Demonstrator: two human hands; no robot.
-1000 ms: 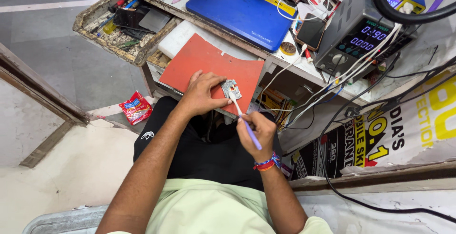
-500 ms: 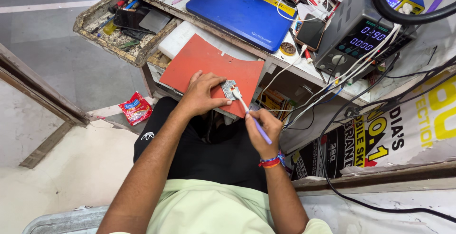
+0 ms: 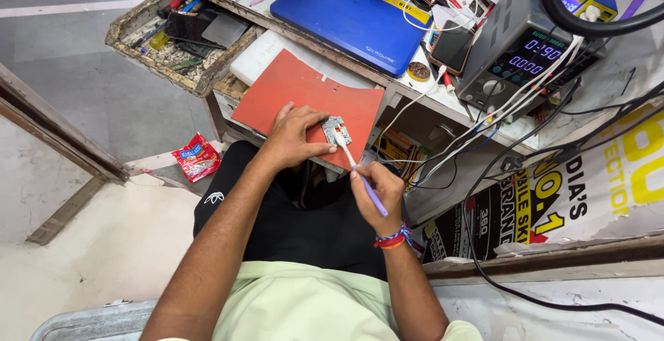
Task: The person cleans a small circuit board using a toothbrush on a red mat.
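The right hand is closed around a slim brush with a white neck and a purple handle, held pen-fashion between thumb and fingers, the handle slanting out toward 5 o'clock and the tip pointing toward 11 o'clock. That tip touches a small circuit board, grey-green with tiny metal parts. The left hand lies flat beside the board at its 9 o'clock side, fingertips pressed onto the board's left edge and pinning it down. The board rests on an orange-red mat that overhangs the front edge of the workbench, above the person's lap in black shorts. A band of red, blue and orange threads circles the right wrist.

At 12 o'clock from the board lies a blue work mat. At 2 o'clock stands a grey bench power supply with a lit display, white and grey cables trailing down from it. Between the blue mat and the supply lies a dark phone, with a small round tin just beside it. At 10 o'clock an open wooden drawer holds mixed tools. On the floor at 9 o'clock lies a red snack wrapper.
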